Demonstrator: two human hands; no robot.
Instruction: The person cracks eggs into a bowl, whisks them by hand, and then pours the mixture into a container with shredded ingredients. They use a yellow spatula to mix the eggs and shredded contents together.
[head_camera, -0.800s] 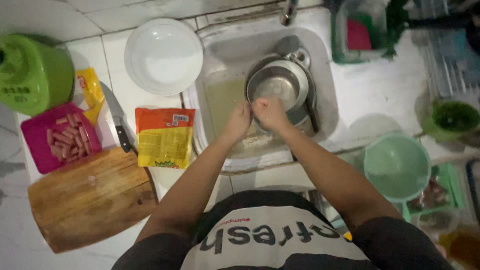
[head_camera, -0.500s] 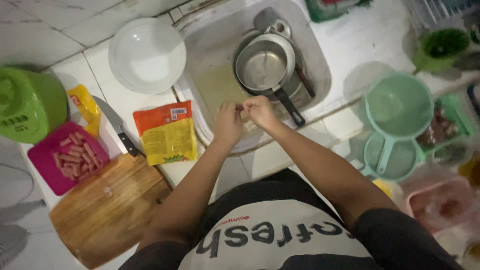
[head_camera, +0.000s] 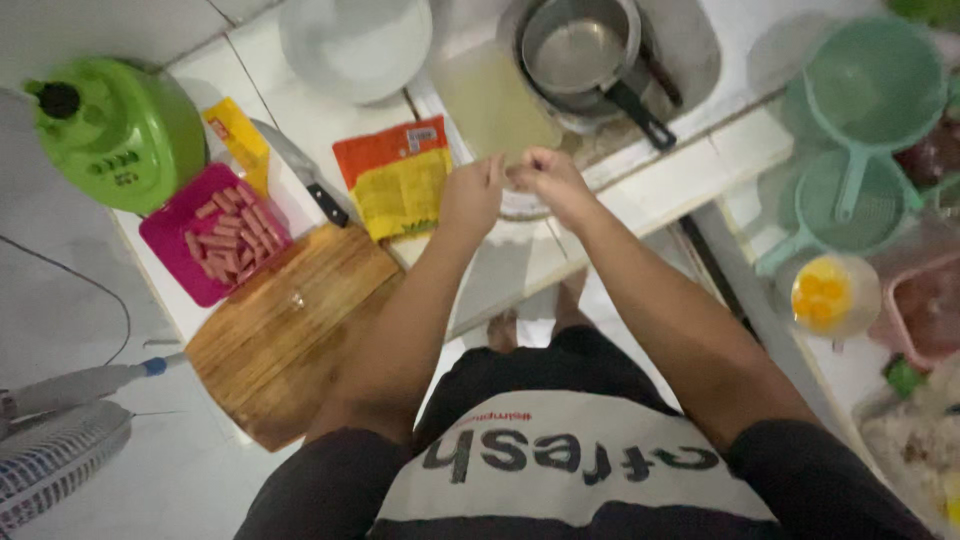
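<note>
My left hand (head_camera: 472, 195) and my right hand (head_camera: 545, 180) meet over the front edge of the sink (head_camera: 690, 50), fingertips touching. The left hand is flat with its fingers stretched out. The right hand is curled, and I see nothing in it. A steel saucepan (head_camera: 575, 50) with a black handle sits in the sink just beyond the hands. An orange and yellow packet (head_camera: 398, 178) lies on the counter right beside the left hand.
Left of the packet lie a black-handled knife (head_camera: 305, 180), a wooden cutting board (head_camera: 290, 330) and a pink tray of sausage pieces (head_camera: 215, 245). A green appliance (head_camera: 115, 130) and white bowl (head_camera: 355, 40) stand behind. Green strainers (head_camera: 870, 85) and a cup of yellow pieces (head_camera: 830, 295) are right.
My hands have drawn back from the sink basin to its front edge. The view has shifted toward me, showing more of the floor and a fan at lower left.
</note>
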